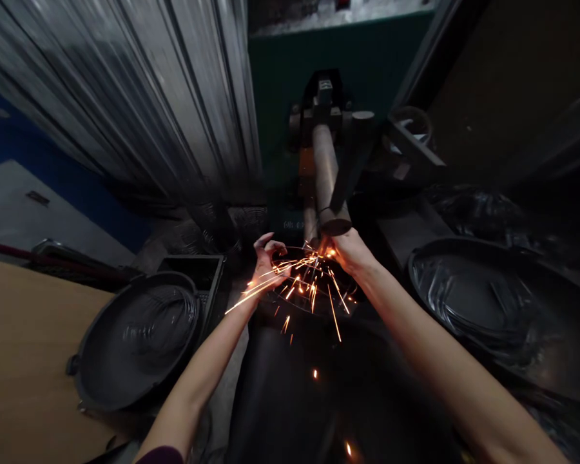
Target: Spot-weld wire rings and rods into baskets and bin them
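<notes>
as sparks (314, 283) spray between pans (109, 380) near corrugated metal (174, 84), the left hand (269, 261) half-curls at wire (297, 249); right hand (352, 250) obscured, grip unclear.

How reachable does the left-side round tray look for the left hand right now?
Probably yes: the tray sits beside the left forearm, with nothing visible blocking its open top. The left hand is by the sparks, apparently holding a thin wire.

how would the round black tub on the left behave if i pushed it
The round black tub is probably stiff: its outline curves evenly. It looks unlikely to roll, being wide and shallow. The thin wire-like strands inside look loose, so they might slide about.
</notes>
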Demonstrator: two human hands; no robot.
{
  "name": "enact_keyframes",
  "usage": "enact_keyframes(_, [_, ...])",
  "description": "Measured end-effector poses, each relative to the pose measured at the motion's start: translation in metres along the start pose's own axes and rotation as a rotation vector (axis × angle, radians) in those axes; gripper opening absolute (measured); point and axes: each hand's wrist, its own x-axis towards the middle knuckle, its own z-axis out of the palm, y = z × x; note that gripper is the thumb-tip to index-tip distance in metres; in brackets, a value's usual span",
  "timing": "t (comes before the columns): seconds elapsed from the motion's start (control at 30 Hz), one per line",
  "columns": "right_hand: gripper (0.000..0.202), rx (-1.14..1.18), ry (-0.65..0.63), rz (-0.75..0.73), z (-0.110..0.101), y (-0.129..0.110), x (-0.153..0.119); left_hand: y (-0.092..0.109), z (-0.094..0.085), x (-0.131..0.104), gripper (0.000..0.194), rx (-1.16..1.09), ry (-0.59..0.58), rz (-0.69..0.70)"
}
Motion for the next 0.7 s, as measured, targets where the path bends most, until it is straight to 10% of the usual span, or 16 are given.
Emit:
enact_keyframes(0.3, [0.015, -0.009, 0.122, 0.208, -0.026, -0.043, -0.003, 0.014, -0.004, -0.017, 0.074, 0.280, -0.168, 0.233])
enact_keyframes(0.53, [0.038, -0.925, 0.027, 0.032, -0.099, -0.062, -0.123, 0.107, 0.028, -0.092, 0.057, 0.441, -0.792, 0.622])
enact_keyframes(0.6, [0.035, -1.138, -0.046, -0.085, -0.115, -0.074, -0.161, 0.128, 0.024, -0.092, 0.063, 0.317, -0.666, 0.612])
enact_keyframes(0.7, [0.026, -1.201, -0.111, -0.282, -0.129, -0.085, -0.192, 0.140, 0.009, -0.077, 0.079, 0.199, -0.239, 0.245])
